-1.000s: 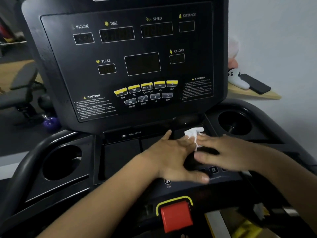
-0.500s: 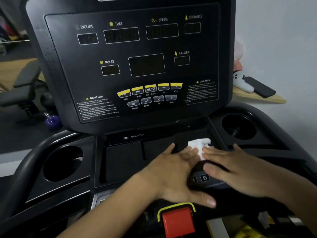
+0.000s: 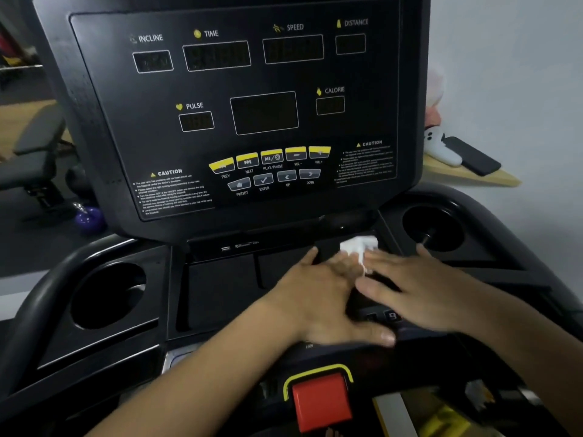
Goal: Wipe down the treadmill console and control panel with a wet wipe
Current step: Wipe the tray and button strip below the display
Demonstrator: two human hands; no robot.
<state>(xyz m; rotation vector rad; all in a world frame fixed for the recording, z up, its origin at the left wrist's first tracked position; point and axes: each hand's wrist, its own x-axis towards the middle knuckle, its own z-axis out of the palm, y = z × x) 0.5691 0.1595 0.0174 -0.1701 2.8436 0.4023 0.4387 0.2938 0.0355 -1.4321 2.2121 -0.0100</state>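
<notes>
The black treadmill console (image 3: 104, 127) stands upright with dark displays and yellow and grey buttons (image 3: 271, 167). Below it lies the lower control panel (image 3: 220, 288), partly covered by my hands. A crumpled white wet wipe (image 3: 359, 246) lies on the panel's far edge, right of centre. My left hand (image 3: 321, 298) is flat with its fingertips on the wipe. My right hand (image 3: 419, 285) lies flat beside it, fingertips touching the wipe's right side. A strip of wipe shows between the two hands. Number keys (image 3: 392, 315) peek out under my right hand.
A red safety stop button (image 3: 321, 402) with a yellow frame sits just below my hands. Round cup holders are set at the left (image 3: 107, 294) and right (image 3: 432, 228). A wooden shelf (image 3: 492, 178) with a phone and a white figure is at the right, a bench at the left.
Both hands with the wipe slid a little toward me on the lower panel, then back up to its far edge. The hands stay pressed on the wipe.
</notes>
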